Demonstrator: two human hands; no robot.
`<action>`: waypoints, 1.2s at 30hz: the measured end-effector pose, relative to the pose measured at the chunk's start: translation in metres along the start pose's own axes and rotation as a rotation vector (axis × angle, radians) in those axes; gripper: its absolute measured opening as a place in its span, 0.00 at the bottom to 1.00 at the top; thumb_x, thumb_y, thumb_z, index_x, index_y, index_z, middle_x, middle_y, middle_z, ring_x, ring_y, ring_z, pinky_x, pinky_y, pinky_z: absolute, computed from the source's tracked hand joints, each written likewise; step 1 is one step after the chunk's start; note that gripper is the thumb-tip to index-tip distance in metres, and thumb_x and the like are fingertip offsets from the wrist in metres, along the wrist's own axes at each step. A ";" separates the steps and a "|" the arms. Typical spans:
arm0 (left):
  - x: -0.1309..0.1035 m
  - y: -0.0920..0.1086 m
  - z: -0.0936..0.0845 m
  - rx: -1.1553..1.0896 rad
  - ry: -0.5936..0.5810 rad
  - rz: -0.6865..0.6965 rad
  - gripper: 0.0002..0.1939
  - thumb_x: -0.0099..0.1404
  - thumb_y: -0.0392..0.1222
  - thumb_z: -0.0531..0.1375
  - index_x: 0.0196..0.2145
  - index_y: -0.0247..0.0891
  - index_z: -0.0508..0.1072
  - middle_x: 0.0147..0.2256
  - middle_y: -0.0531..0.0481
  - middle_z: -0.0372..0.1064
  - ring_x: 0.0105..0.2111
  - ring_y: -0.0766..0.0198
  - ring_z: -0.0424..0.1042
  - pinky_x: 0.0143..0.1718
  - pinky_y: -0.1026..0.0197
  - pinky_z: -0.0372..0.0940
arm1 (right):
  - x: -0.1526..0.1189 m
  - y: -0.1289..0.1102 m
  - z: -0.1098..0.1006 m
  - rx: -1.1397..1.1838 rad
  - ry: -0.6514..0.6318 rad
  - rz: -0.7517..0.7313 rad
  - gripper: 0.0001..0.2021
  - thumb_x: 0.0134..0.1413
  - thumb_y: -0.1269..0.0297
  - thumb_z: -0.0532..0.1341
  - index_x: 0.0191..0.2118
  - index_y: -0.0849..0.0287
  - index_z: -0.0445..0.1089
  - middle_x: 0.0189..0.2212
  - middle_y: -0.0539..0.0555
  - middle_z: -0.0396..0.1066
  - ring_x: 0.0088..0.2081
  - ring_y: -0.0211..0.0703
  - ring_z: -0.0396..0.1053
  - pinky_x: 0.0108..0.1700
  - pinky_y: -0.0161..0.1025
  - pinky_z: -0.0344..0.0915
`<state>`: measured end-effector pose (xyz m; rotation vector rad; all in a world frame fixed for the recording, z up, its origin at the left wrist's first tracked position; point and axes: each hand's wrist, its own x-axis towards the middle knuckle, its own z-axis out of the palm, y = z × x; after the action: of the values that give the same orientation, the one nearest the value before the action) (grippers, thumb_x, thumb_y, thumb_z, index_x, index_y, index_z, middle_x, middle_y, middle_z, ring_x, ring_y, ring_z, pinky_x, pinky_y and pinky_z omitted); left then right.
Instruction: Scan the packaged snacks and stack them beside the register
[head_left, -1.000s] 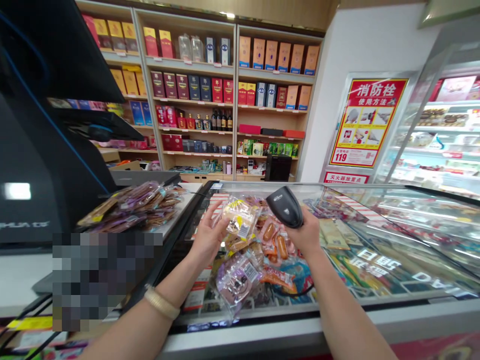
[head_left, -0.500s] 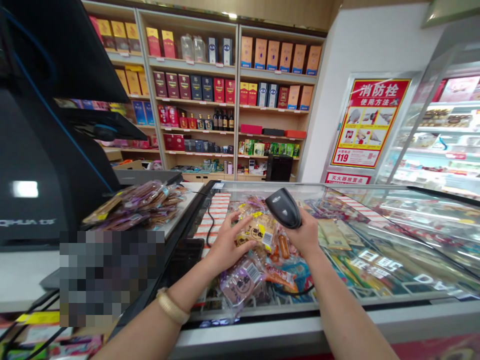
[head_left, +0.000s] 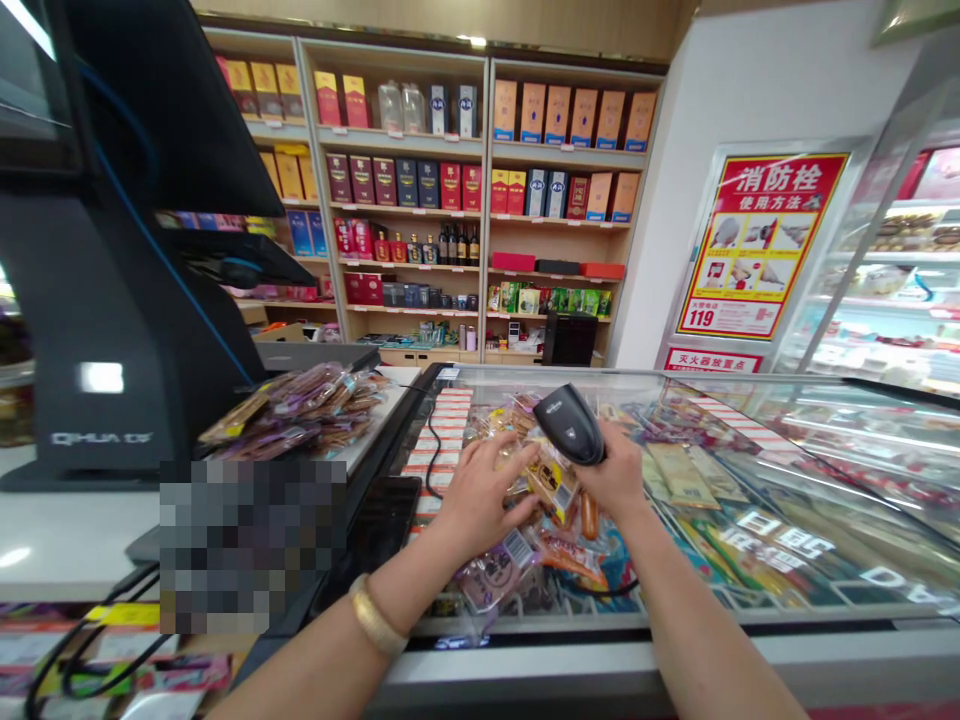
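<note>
My right hand [head_left: 616, 470] is wrapped round the handle of a black barcode scanner [head_left: 570, 425], its head pointing up and to the left. Just left of it, my left hand [head_left: 484, 490] grips a clear snack packet with a yellow label [head_left: 553, 480] between thumb and fingers. That packet lies tilted on a pile, its barcode on the lower right corner. Below my left hand is a purple-labelled snack packet [head_left: 495, 572] with a barcode. Orange-wrapped snacks [head_left: 574, 555] and a sausage [head_left: 589, 515] lie beside it on the glass freezer top [head_left: 637, 605].
A heap of brown snack packets [head_left: 315, 400] lies on the counter at left, by a black checkout terminal [head_left: 135, 380]. A black cable [head_left: 431, 450] runs over the glass. Shelves of boxed goods [head_left: 405, 185] stand behind; a red fire-hydrant notice [head_left: 765, 245] hangs at right.
The yellow-labelled packet has turned and tilted under my left hand, shifting slightly right and down. The scanner stays close above it. The whole view has swung a little left.
</note>
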<state>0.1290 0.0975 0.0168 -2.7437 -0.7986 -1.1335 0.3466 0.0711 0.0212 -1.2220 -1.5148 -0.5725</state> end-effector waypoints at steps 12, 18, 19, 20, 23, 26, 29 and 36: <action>-0.001 -0.014 -0.023 -0.122 0.075 -0.115 0.29 0.58 0.44 0.63 0.57 0.46 0.67 0.57 0.41 0.62 0.56 0.47 0.62 0.57 0.44 0.57 | -0.007 0.001 0.009 -0.062 -0.094 -0.108 0.09 0.49 0.62 0.59 0.38 0.57 0.70 0.30 0.55 0.74 0.33 0.47 0.73 0.33 0.37 0.65; -0.013 -0.086 -0.098 -0.054 0.339 -0.347 0.23 0.55 0.40 0.62 0.50 0.42 0.74 0.51 0.42 0.66 0.54 0.50 0.64 0.61 0.52 0.54 | -0.007 0.003 0.011 -0.070 -0.074 -0.085 0.11 0.50 0.58 0.61 0.38 0.57 0.70 0.30 0.56 0.74 0.32 0.48 0.73 0.31 0.37 0.65; -0.018 -0.102 -0.114 0.008 0.359 -0.403 0.24 0.55 0.40 0.61 0.51 0.41 0.73 0.51 0.42 0.66 0.54 0.50 0.64 0.61 0.52 0.54 | -0.007 0.003 0.010 -0.069 -0.072 -0.085 0.11 0.50 0.58 0.61 0.38 0.57 0.70 0.30 0.56 0.74 0.32 0.48 0.73 0.32 0.37 0.65; -0.023 -0.117 -0.129 0.089 0.376 -0.478 0.25 0.54 0.40 0.61 0.52 0.38 0.72 0.51 0.41 0.66 0.55 0.49 0.64 0.61 0.51 0.54 | -0.007 0.003 0.010 -0.067 -0.071 -0.085 0.12 0.50 0.57 0.61 0.39 0.58 0.70 0.30 0.56 0.74 0.33 0.48 0.74 0.32 0.37 0.65; -0.038 -0.154 -0.171 0.417 0.273 -0.758 0.30 0.59 0.43 0.56 0.59 0.31 0.64 0.54 0.34 0.63 0.57 0.45 0.62 0.59 0.46 0.56 | -0.007 0.003 0.010 -0.061 -0.076 -0.088 0.12 0.50 0.58 0.60 0.39 0.58 0.70 0.31 0.56 0.75 0.33 0.48 0.74 0.33 0.37 0.65; -0.046 -0.176 -0.198 0.558 0.069 -0.953 0.34 0.62 0.47 0.53 0.62 0.26 0.58 0.57 0.28 0.59 0.56 0.42 0.62 0.55 0.46 0.59 | -0.007 0.003 0.010 -0.064 -0.076 -0.090 0.12 0.50 0.59 0.59 0.39 0.58 0.71 0.31 0.56 0.75 0.33 0.48 0.74 0.33 0.37 0.65; -0.049 -0.185 -0.208 0.576 -0.199 -1.024 0.32 0.64 0.48 0.48 0.60 0.23 0.60 0.53 0.26 0.65 0.51 0.42 0.68 0.50 0.48 0.62 | -0.007 0.002 0.009 -0.059 -0.067 -0.097 0.11 0.50 0.61 0.58 0.39 0.57 0.70 0.32 0.56 0.75 0.34 0.48 0.74 0.33 0.37 0.65; -0.055 -0.181 -0.223 0.654 -0.207 -1.019 0.20 0.64 0.46 0.47 0.41 0.31 0.72 0.33 0.38 0.73 0.34 0.50 0.72 0.36 0.54 0.65 | -0.007 0.002 0.010 -0.060 -0.078 -0.109 0.10 0.51 0.58 0.59 0.38 0.57 0.70 0.31 0.56 0.75 0.33 0.48 0.74 0.33 0.38 0.65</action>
<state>-0.1343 0.1739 0.1179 -1.8631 -2.2318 -0.4459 0.3438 0.0772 0.0114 -1.2252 -1.6479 -0.6519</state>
